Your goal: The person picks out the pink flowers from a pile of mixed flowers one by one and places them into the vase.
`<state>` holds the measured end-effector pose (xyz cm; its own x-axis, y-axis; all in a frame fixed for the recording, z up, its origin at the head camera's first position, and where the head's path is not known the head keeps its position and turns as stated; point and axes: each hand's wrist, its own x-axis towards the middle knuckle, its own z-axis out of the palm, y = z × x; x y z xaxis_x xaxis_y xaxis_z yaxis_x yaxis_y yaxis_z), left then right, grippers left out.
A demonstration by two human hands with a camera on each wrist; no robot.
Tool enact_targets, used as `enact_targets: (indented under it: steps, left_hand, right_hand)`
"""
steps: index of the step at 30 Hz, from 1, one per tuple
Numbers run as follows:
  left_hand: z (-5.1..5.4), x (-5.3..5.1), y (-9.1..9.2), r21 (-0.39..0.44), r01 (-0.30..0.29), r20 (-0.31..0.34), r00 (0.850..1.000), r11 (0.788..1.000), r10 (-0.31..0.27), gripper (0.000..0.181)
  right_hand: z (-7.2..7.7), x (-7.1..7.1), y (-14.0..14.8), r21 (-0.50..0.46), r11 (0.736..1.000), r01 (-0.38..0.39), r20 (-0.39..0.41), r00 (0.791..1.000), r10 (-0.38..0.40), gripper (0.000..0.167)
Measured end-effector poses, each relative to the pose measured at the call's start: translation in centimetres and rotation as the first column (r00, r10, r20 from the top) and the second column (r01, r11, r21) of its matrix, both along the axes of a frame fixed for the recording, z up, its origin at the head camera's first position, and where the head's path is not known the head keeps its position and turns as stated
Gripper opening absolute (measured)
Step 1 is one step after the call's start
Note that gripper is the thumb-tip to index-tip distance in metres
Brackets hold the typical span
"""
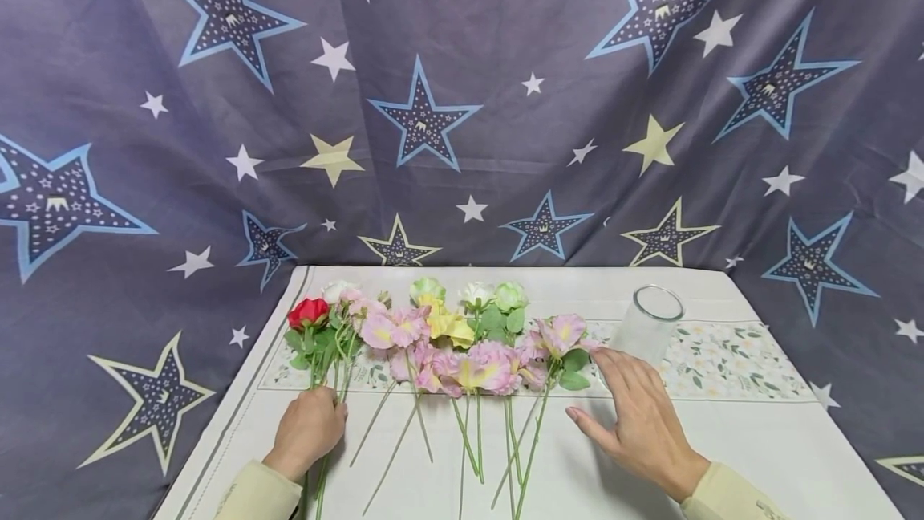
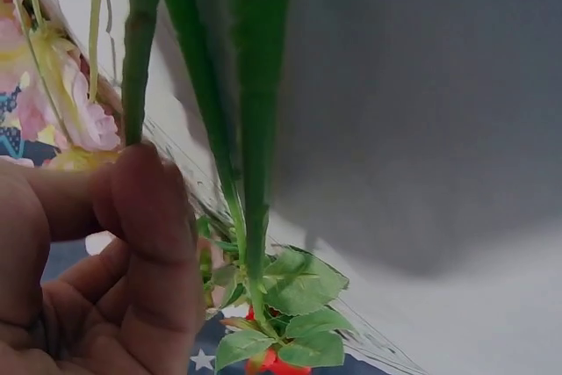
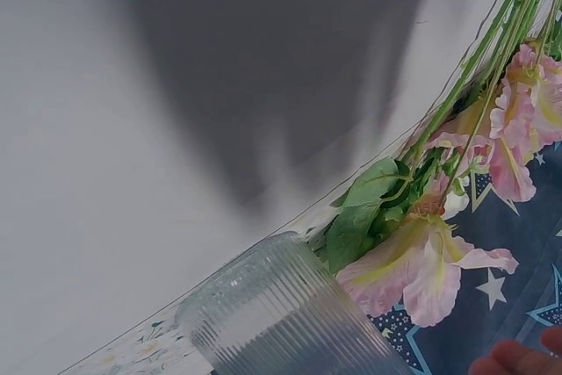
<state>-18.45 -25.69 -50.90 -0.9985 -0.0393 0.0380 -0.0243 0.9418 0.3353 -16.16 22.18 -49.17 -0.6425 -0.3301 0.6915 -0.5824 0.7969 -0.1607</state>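
Note:
My left hand is at the left end of the flower row, among green stems below a red rose. In the left wrist view its thumb and fingers pinch one green stem; which bloom that stem carries is hidden. Other stems, leading to the rose's leaves, pass beside the fingers. My right hand hovers at the right, fingers extended and thumb apart, holding nothing. It is between the rightmost pink flower and a clear glass vase, which is ribbed in the right wrist view.
Several pink flowers, a yellow flower, and white and pale green blooms lie across the middle, stems toward me. A floral-printed strip crosses the white tabletop. Behind hangs a star-patterned curtain.

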Motion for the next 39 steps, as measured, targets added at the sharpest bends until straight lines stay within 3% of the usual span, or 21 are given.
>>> enact_targets:
  steps: [6,11,17,21,30,39]
  left_hand:
    - [0.4,0.0,0.0,0.038,0.005,-0.123,0.992,0.999,0.000,0.021]
    - [0.8,-0.1,0.1,0.058,-0.022,-0.182,0.983,0.998,0.032,0.025]
    - [1.2,-0.2,0.4,0.081,-0.009,-0.296,0.955,0.997,0.033,0.023]
    - [1.3,-0.4,0.7,0.100,0.014,-0.370,0.929,0.995,0.025,0.020]
    - [2.0,-0.5,2.0,0.154,0.083,-0.533,0.846,0.985,0.012,0.016]
    - [2.6,-0.5,3.8,0.229,0.157,-0.607,0.794,0.961,0.015,0.016]
  right_hand:
    - [0.1,0.1,0.1,0.014,1.000,0.010,0.035,0.999,-0.011,0.081]
    - [-0.1,0.0,0.1,0.010,1.000,0.010,0.020,1.000,-0.010,0.080]
    - [-0.1,0.0,0.1,-0.001,1.000,0.007,0.025,1.000,-0.007,0.080]
    - [-0.1,0.0,0.1,-0.003,1.000,0.011,0.035,0.999,-0.011,0.080]
    - [-0.4,0.0,0.2,-0.023,1.000,0.018,0.037,0.999,-0.017,0.078]
    - [-0.8,0.1,0.1,-0.051,0.998,0.038,0.034,0.999,-0.037,0.076]
